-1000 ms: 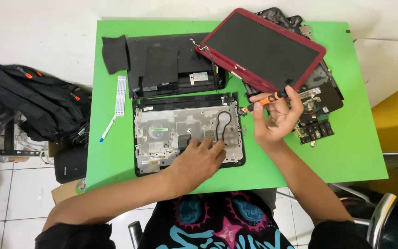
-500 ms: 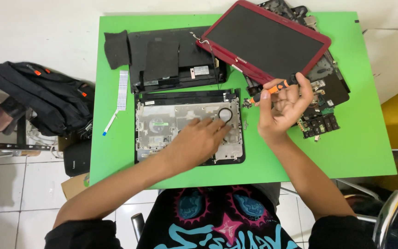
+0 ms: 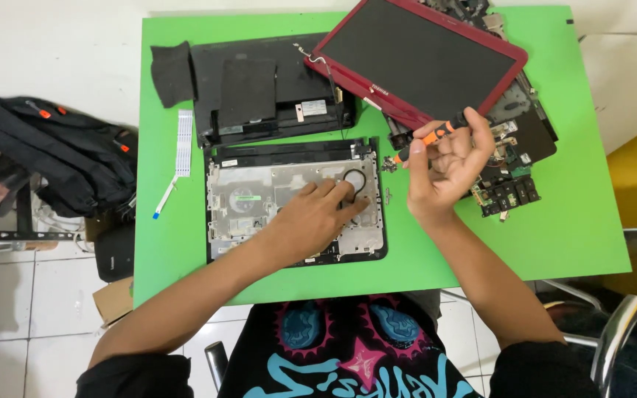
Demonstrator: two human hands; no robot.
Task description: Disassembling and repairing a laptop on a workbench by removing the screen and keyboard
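L hand point(image 3: 315, 217) lies palm-down, fingers point(image 3: 348, 210) spread and flat on the inner metal plate of the opened laptop base point(image 3: 293, 199), fingertips by a round ring cutout near the base's right side; it grips nothing, just presses. R hand point(image 3: 447, 166) is raised just off the base's right edge, fingers curled shut round an orange-and-black screwdriver point(image 3: 433, 135); the tool slants, tip end toward the base's upper right corner, handle end up toward the red screen panel point(image 3: 418, 59).

Laptop base sits mid-table on the green table point(image 3: 569, 221), its front edge close to the near table edge, w/ a thin green strip left. Right behind it, almost touching, a black bottom cover point(image 3: 270, 88) w/ a dark square piece lying on it. Black foam scrap point(image 3: 171, 74) near the far left corner; white ribbon cable point(image 3: 182, 144) along the left edge. Red screen panel lies tilted across the far right part, overlapping the cover's right end and a circuit board point(image 3: 514, 166) w/ loose parts beneath it.

Open room: bare green along the near right corner and right edge, plus a narrow strip left of the base. Off the left edge, a black backpack point(image 3: 53, 158) on the floor.
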